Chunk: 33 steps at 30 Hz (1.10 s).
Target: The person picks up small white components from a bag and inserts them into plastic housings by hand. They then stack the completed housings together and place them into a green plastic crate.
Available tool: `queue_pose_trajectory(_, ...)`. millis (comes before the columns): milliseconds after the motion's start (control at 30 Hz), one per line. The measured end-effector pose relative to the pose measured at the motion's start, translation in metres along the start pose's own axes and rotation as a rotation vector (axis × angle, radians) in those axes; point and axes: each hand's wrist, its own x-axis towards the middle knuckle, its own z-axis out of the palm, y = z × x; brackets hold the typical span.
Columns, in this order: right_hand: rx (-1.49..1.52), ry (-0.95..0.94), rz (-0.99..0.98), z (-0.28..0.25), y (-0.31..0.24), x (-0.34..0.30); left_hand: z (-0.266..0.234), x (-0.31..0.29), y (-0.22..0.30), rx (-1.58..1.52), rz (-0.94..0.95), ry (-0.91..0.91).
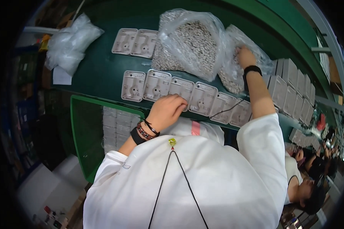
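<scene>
My left hand (167,111) is over the near edge of a light grey plastic housing (181,87), third from the left in the front row. Its fingers are bent and drawn together; whatever they hold, if anything, is hidden. At the back right, my right hand (247,57) reaches into a clear plastic bag (262,57) of small pale parts, its fingertips out of sight. Beside it lies a larger clear bag (197,36) full of similar small parts. More open housings in the row, such as one (202,100) right of my left hand, lie with hollow sides up.
Two further housings (143,42) lie farther back on the green table (99,72). Stacked grey housings (290,87) stand at right. A crumpled plastic bag (70,44) is far left. Below the table edge is a green crate (78,141) with grey pieces. Another person (294,183) sits at lower right.
</scene>
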Motion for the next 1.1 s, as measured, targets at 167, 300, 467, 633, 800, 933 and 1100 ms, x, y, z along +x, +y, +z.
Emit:
queue_pose_trajectory(167,0.021,-0.040,0.049,-0.007,-0.002,-0.001,-0.001,0.000,-0.002,0.052,0.023,-0.068)
queue_pose_trajectory(300,0.038,0.013,0.082,-0.009,0.000,-0.006,0.000,0.002,0.001,0.085,0.050,-0.124)
queue_pose_trajectory(467,0.067,0.120,0.147,-0.006,0.001,-0.009,0.003,0.003,0.001,0.115,0.099,-0.167)
queue_pose_trajectory(633,0.085,0.226,0.072,-0.004,0.005,-0.008,0.007,0.005,0.002,0.163,0.156,-0.214)
queue_pose_trajectory(800,0.333,0.381,0.119,-0.027,-0.012,-0.028,0.011,0.021,0.005,-0.103,-0.003,-0.259)
queue_pose_trajectory(933,0.907,0.450,-0.148,-0.087,-0.116,-0.128,0.019,0.052,0.000,-1.055,-0.531,-0.141)
queue_pose_trajectory(1100,0.730,0.488,-0.402,-0.068,-0.145,-0.222,0.013,0.074,0.071,-1.852,-0.896,-0.395)
